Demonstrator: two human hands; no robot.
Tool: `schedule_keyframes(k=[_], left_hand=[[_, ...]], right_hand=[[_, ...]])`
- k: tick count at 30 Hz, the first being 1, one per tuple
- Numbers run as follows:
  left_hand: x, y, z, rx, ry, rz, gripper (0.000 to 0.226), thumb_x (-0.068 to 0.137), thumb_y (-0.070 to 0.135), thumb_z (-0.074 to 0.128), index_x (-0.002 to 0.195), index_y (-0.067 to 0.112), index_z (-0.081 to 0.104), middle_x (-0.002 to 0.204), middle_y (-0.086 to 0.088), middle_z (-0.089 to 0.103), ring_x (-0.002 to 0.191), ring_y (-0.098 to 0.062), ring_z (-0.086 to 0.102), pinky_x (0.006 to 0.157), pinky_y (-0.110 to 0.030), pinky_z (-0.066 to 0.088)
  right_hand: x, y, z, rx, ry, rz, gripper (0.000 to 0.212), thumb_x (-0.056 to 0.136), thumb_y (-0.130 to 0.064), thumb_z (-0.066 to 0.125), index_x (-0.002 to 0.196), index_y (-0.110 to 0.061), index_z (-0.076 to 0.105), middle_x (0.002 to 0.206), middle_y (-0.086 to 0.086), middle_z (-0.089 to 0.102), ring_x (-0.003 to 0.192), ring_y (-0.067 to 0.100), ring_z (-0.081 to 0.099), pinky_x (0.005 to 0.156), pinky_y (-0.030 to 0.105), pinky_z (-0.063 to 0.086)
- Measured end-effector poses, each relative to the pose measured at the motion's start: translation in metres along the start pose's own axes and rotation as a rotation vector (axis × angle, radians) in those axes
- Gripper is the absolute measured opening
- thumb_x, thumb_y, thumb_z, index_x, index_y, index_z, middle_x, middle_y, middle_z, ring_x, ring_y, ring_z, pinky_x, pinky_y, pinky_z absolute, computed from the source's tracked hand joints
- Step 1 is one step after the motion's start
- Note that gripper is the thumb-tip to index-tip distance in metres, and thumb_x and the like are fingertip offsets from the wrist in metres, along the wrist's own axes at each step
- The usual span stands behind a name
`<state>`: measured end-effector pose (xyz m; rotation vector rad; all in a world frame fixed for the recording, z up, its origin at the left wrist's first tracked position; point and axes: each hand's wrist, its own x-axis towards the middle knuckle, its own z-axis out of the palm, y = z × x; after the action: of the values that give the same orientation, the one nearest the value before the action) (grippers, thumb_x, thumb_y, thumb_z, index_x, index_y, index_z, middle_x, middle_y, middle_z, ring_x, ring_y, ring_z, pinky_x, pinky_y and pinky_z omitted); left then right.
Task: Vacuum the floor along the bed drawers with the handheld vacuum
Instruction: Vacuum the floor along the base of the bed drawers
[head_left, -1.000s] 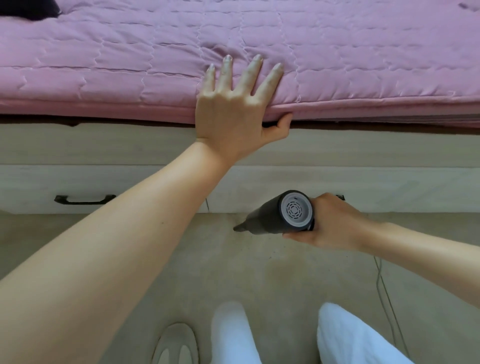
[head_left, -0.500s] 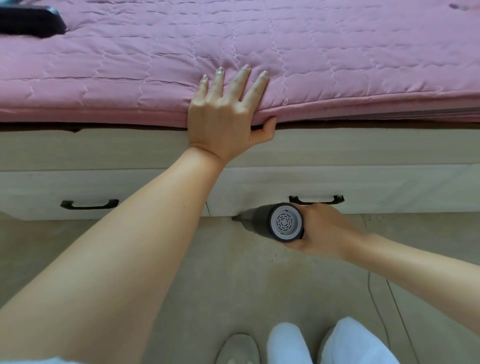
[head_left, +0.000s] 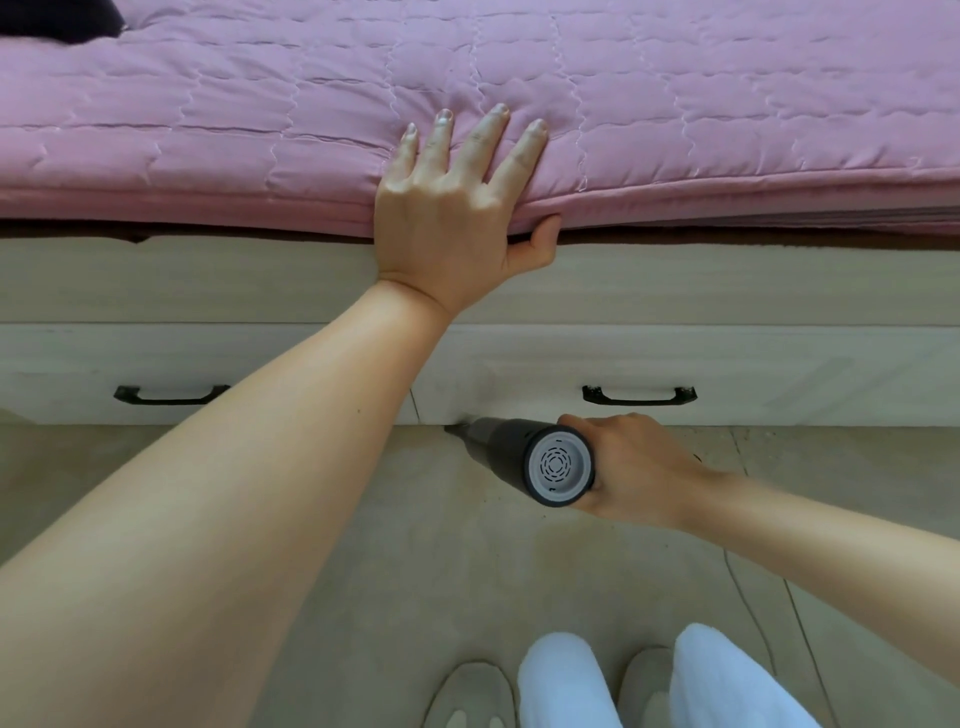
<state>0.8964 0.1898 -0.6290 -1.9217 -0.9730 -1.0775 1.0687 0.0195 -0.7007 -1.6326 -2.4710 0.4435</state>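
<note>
Grey and round, the handheld vacuum (head_left: 524, 457) sits in my right hand (head_left: 634, 467), with my fingers wrapped around its body near the vented back end. Its narrow nozzle (head_left: 454, 429) points to the left and touches the line where the floor (head_left: 363, 571) meets the bed drawers (head_left: 779, 374), just below the gap between the two drawer fronts. My left hand (head_left: 452, 218) lies flat on the edge of the pink quilt (head_left: 260, 130), with fingers straight and spread and the thumb hooked under the edge; I think it only supports my weight while I bend.

To do this step well, I should keep the nozzle low and pressed into the corner, because dust collects there. I should move it slowly along the drawer base, so the suction has time to work. The tip should not scratch the pale drawer front or catch the black handle (head_left: 639, 397) above my hand. A thin cable (head_left: 748, 613) lies on the floor at the right, and I would keep the nozzle away from it.
</note>
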Motion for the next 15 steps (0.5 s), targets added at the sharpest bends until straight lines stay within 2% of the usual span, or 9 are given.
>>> schedule_keyframes(k=[5, 9, 12, 15], left_hand=[[-0.001, 0.0, -0.001, -0.005, 0.0, 0.003, 0.056, 0.089, 0.056, 0.048, 0.126, 0.021, 0.072, 0.124, -0.009, 0.071, 0.106, -0.043, 0.07, 0.088, -0.055, 0.056], [0.0, 0.001, -0.002, -0.026, 0.017, -0.005, 0.061, 0.095, 0.057, 0.033, 0.125, 0.022, 0.073, 0.123, -0.009, 0.071, 0.105, -0.043, 0.07, 0.088, -0.055, 0.056], [-0.001, 0.002, -0.001, -0.023, 0.02, -0.004, 0.06, 0.095, 0.057, 0.034, 0.126, 0.022, 0.073, 0.124, -0.009, 0.071, 0.105, -0.043, 0.07, 0.088, -0.055, 0.056], [-0.002, 0.001, -0.001, -0.018, 0.009, -0.007, 0.06, 0.094, 0.056, 0.035, 0.127, 0.022, 0.072, 0.124, -0.009, 0.071, 0.106, -0.043, 0.07, 0.089, -0.055, 0.056]], right_hand=[[0.0, 0.003, -0.002, -0.041, -0.016, -0.026, 0.045, 0.076, -0.054, 0.062, 0.103, -0.019, 0.055, 0.086, -0.004, 0.068, 0.071, 0.024, 0.063, 0.059, 0.026, 0.033], [-0.009, 0.016, -0.012, -0.028, -0.016, 0.038, 0.045, 0.076, -0.047, 0.068, 0.111, -0.021, 0.057, 0.094, -0.005, 0.07, 0.08, 0.021, 0.065, 0.063, 0.03, 0.047], [-0.016, 0.026, -0.018, 0.011, 0.017, 0.07, 0.049, 0.074, -0.047, 0.07, 0.116, -0.025, 0.058, 0.098, -0.007, 0.071, 0.084, 0.02, 0.066, 0.067, 0.035, 0.053], [-0.019, 0.031, -0.019, 0.057, 0.026, 0.137, 0.044, 0.074, -0.049, 0.072, 0.11, -0.027, 0.06, 0.087, -0.011, 0.07, 0.076, 0.014, 0.066, 0.063, 0.031, 0.053]])
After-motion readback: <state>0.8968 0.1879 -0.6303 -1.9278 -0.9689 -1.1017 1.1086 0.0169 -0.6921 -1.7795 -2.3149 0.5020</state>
